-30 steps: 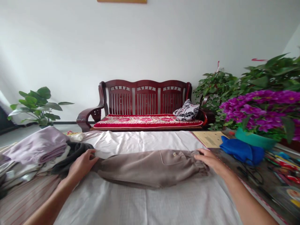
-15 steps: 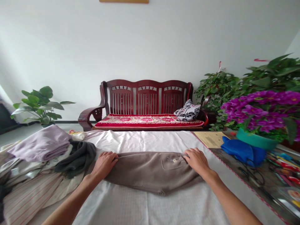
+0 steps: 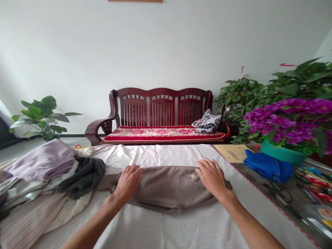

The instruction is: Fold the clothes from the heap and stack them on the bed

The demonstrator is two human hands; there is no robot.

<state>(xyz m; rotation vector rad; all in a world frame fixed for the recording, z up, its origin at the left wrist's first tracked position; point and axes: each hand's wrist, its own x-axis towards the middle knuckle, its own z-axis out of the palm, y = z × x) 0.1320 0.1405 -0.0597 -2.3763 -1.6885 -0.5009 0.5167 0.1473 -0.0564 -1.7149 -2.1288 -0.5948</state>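
Observation:
A brownish-grey folded garment (image 3: 166,190), which looks like a pair of trousers, lies crosswise on the white cloth (image 3: 166,230). A pocket seam and a small pale embroidered flower show near its upper right. My left hand (image 3: 129,181) rests flat on the left part of the garment, fingers stretched forward. Part of the fabric sticks out to the left beyond that hand. On the right end lies my right hand (image 3: 212,175), palm down with its fingers spread, partly covering the edge beside the pocket.
To the left is a pile with a lilac garment (image 3: 44,160), a dark grey garment (image 3: 83,176) and striped fabric (image 3: 28,216). On the right are a blue cloth (image 3: 268,166), a black cable (image 3: 278,190) and purple flowers (image 3: 293,121). A wooden bench (image 3: 147,110) stands behind.
Both hands have let go of the garment's ends. The left has shifted right and lies over the fabric; the right has moved slightly left and spread its fingers.

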